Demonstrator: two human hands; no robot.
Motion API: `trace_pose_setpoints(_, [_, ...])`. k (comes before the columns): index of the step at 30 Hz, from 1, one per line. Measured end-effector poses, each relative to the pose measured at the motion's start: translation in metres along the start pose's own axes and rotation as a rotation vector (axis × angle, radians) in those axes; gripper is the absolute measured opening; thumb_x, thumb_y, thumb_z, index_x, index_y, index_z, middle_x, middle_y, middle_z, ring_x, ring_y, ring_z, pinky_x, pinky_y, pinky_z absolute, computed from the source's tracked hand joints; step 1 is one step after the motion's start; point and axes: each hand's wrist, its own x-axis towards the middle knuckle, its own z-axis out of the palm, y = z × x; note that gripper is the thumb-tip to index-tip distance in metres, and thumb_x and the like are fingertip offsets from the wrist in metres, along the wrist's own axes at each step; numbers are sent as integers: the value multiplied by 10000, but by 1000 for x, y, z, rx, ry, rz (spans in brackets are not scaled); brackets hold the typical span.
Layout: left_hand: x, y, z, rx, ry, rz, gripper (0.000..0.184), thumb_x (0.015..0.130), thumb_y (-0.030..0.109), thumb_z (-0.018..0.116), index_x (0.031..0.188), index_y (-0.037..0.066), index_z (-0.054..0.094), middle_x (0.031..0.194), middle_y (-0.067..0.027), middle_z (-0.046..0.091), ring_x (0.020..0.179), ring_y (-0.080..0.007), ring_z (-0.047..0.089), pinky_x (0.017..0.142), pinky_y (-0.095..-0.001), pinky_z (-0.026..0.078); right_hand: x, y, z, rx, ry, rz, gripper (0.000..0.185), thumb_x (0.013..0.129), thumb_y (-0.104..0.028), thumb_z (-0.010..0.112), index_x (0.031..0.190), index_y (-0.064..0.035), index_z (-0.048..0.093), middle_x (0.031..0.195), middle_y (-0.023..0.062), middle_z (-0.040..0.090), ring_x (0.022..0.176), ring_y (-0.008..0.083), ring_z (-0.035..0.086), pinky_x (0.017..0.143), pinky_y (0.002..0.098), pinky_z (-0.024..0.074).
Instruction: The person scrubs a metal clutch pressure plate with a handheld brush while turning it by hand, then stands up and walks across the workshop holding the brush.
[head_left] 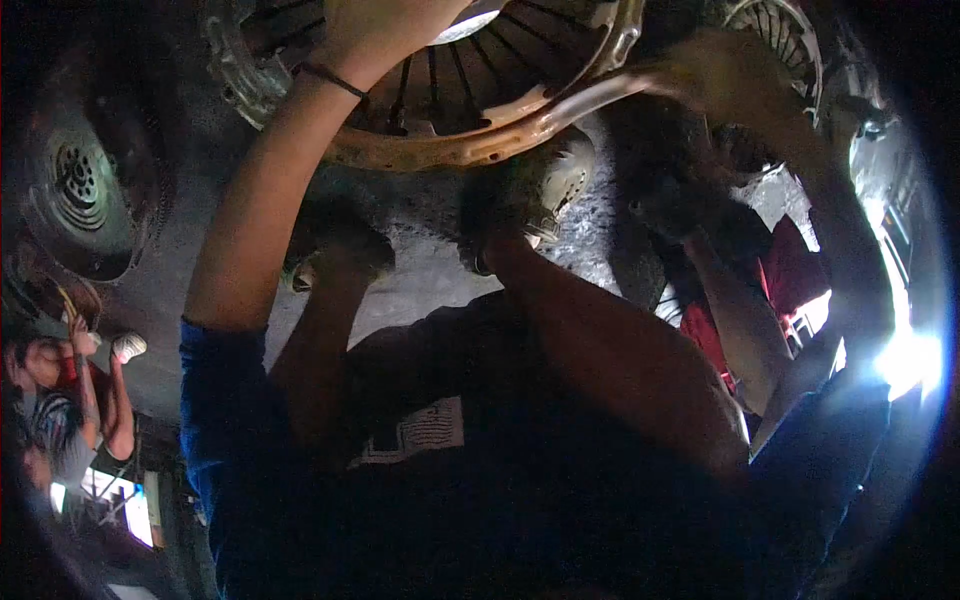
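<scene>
A round metal clutch pressure plate with dark radial spring fingers fills the top middle, cut off by the frame's upper edge. My left hand, with a dark band at the wrist, reaches over its centre. Its fingers are out of frame or hidden, next to a bright, shiny round part. In shadow on the right, my right hand is closed at the plate's outer rim; its fingertips are hard to see. Another ring-shaped finned part lies beyond my right hand.
My feet and a pale shoe are on the grey floor below the plate. At left lies a large round metal disc. Another person crouches at lower left. Red cloth and a bright light are at right.
</scene>
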Motion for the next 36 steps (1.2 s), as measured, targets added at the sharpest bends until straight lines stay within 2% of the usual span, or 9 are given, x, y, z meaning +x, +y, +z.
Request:
trace_pose_setpoints(5, [2, 7, 0, 88, 40, -32, 313, 950, 321, 758, 926, 16, 695, 1008, -161, 678, 935, -333, 668, 847, -440, 531, 3, 11, 0, 367, 83, -34, 554, 1047, -652, 420, 1067, -240, 791, 740, 75, 746, 725, 251, 762, 660, 402, 630])
trace_pose_setpoints(7, [-1, 5, -1, -23, 18, -43, 294, 946, 300, 767, 921, 18, 689, 1001, -157, 674, 927, -330, 666, 840, -441, 530, 44, -74, -37, 189, -55, -39, 505, 1045, -621, 454, 1075, -243, 788, 754, 79, 750, 722, 276, 761, 673, 426, 633])
trace_pose_setpoints(10, [10, -6, -1, -39, 31, 55, 285, 937, 290, 774, 922, 21, 683, 998, -157, 670, 921, -329, 663, 834, -444, 527, 51, -86, -40, 25, -171, 29, 360, 1048, -507, 523, 1235, -283, 734, 929, 59, 772, 810, 298, 756, 684, 444, 629])
trace_pose_setpoints(17, [-1, 5, 0, 29, 14, -11, 304, 947, 313, 747, 909, 17, 691, 1008, -163, 676, 931, -327, 670, 835, -440, 531, -76, 33, -2, 14, -12, 313, 319, 1052, -448, 542, 1259, -305, 738, 1017, 69, 772, 864, 287, 753, 673, 478, 612])
trace_pose_setpoints(18, [2, 7, -4, 16, -20, -44, 304, 946, 313, 749, 910, 17, 693, 1009, -163, 677, 932, -327, 671, 836, -443, 531, -67, 15, -9, -52, -12, 166, 328, 1051, -466, 536, 1248, -306, 743, 1018, 74, 777, 845, 299, 759, 687, 477, 617])
trace_pose_setpoints(21, [5, 9, -11, -51, -96, -93, 300, 944, 312, 752, 916, 18, 698, 1007, -164, 679, 928, -332, 671, 840, -451, 529, 24, -79, -22, 94, -316, 258, 415, 1026, -577, 516, 1211, -295, 757, 975, 99, 783, 785, 335, 764, 703, 469, 628])
trace_pose_setpoints(25, [12, 4, -12, -7, -44, 8, 273, 950, 289, 748, 918, 23, 700, 984, -167, 676, 903, -339, 668, 830, -444, 530, 2, -64, 11, 144, 11, 165, 501, 996, -654, 498, 1151, -259, 764, 871, 125, 761, 777, 343, 759, 682, 495, 623])
trace_pose_setpoints(31, [4, 10, -8, -33, -60, -39, 279, 950, 274, 750, 893, 5, 702, 944, -162, 674, 872, -320, 664, 789, -430, 535, -71, -12, -4, 39, 6, 258, 561, 976, -722, 460, 1182, -293, 757, 913, 113, 766, 797, 332, 762, 711, 498, 627])
trace_pose_setpoints(36, [12, 14, -13, -98, -152, -129, 270, 945, 266, 759, 894, 8, 702, 942, -156, 672, 862, -311, 661, 779, -434, 531, -2, -69, -1, 197, -24, 197, 612, 959, -778, 427, 1209, -322, 751, 948, 102, 770, 814, 322, 765, 736, 501, 629])
